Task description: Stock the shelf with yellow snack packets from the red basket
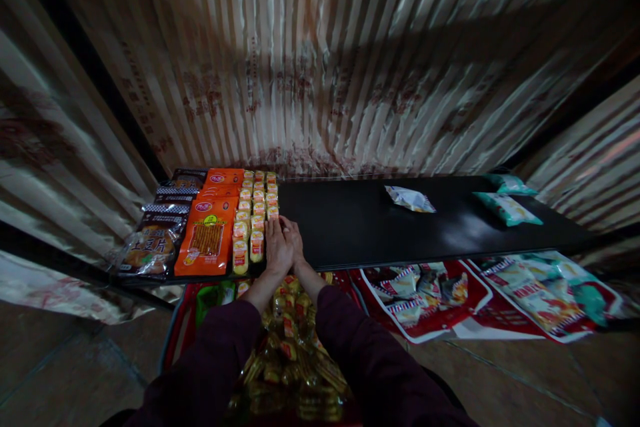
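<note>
My left hand (277,245) and my right hand (294,240) rest side by side on the black table (360,227), at the right edge of rows of small yellow snack packs (254,213). The left hand lies flat on top of the nearest packs, fingers together and stretched forward. The right hand is pressed against it, fingers extended; I cannot see whether it holds a pack. Left of the rows lie orange snack bags (207,237) and dark snack bags (155,240). Below my arms a red basket (175,330) holds several more yellow packs (290,340).
A white packet (410,199) and two green packets (507,208) lie on the right part of the table. Large red and green snack bags (425,293) lie on the floor under the table's front edge. Striped curtains hang behind and on both sides.
</note>
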A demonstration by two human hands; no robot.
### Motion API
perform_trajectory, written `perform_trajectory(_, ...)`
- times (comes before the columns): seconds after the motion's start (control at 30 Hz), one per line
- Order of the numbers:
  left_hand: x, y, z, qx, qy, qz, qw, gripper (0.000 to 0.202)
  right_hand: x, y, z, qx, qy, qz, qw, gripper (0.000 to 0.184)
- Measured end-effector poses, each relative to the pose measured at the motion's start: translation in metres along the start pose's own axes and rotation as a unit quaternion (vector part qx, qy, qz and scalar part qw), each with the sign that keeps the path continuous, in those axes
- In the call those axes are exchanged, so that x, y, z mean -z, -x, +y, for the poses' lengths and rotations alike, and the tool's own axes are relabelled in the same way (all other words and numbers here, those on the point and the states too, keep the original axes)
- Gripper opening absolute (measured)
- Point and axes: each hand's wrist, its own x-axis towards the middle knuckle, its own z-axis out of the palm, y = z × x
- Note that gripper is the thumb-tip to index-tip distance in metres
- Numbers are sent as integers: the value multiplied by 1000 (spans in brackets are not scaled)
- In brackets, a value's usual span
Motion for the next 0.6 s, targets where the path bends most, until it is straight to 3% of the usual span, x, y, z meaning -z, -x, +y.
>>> perform_trajectory(0.37, 9, 3, 11, -11, 16, -3, 1000, 34, -3, -1, -2, 36, -12, -31, 999, 38)
perform_trajectory(0.6, 10, 5, 12, -10, 16, -16, 1000, 35, -5, 0, 1, 47, -9, -3, 999, 38)
